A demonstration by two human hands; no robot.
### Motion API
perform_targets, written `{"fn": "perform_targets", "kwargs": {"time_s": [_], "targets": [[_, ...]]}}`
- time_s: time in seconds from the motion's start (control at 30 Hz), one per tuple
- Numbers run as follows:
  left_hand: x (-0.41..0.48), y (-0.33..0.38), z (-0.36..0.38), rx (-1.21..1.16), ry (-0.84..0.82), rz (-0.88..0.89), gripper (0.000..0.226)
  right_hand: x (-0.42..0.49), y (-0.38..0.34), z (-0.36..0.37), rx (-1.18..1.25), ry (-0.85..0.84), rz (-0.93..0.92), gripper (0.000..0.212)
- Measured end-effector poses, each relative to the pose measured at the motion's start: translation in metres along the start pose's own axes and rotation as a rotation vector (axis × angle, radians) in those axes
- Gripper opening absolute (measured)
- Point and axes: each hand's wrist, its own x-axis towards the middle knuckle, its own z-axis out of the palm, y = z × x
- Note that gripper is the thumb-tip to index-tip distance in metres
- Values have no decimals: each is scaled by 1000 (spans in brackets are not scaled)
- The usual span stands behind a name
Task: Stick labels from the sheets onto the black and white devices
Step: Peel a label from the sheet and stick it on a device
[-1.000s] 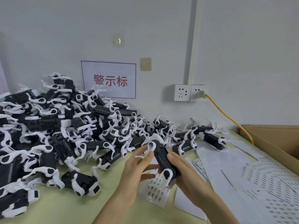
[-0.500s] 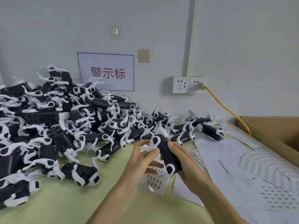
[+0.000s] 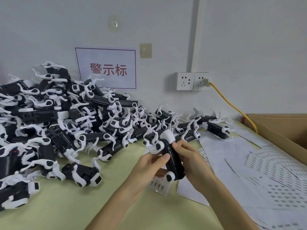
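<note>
Head view: both hands meet over the middle of the table (image 3: 69,206), holding one black and white device (image 3: 171,156) in the air. The left hand (image 3: 149,166) is curled under its near left side, thumb laid across the black body. The right hand (image 3: 191,161) wraps the right side, fingers closed round the body and thumb pressing near the white cap at the far end. The device tilts, cap away from the person, a white round part at the near end.

Just under the hands lies a small label sheet (image 3: 159,185), partly hidden by the left hand. More sheets (image 3: 272,178) cover the right half of the table, overlapping, running to the near right edge and up against the cardboard box (image 3: 282,130) at the far right.

A big pile of devices (image 3: 54,117) fills the left and far side, stacked against the wall and thinning out to the right behind the hands. One loose device (image 3: 83,175) lies just near of the pile.

Bare table is open in the near left and near middle, under the forearms. A yellow cable (image 3: 232,105) drops from the wall socket (image 3: 193,81) towards the box.
</note>
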Motion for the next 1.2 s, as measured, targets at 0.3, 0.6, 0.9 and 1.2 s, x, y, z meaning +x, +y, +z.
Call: {"fn": "perform_targets", "kwargs": {"time_s": [0.3, 0.6, 0.9, 1.2], "targets": [[0, 7, -9, -221, -2, -14, 53, 2, 5, 1, -35, -63, -113, 27], [1, 9, -10, -193, 0, -9, 52, -3, 6, 10, -281, -111, -81, 54], [6, -2, -2, -43, 90, 40, 43, 1, 10, 9, -342, 11, -143, 25], [4, 1, -11, -311, 285, -1, 73, 6, 14, 7, -249, 212, -146, 30]]}}
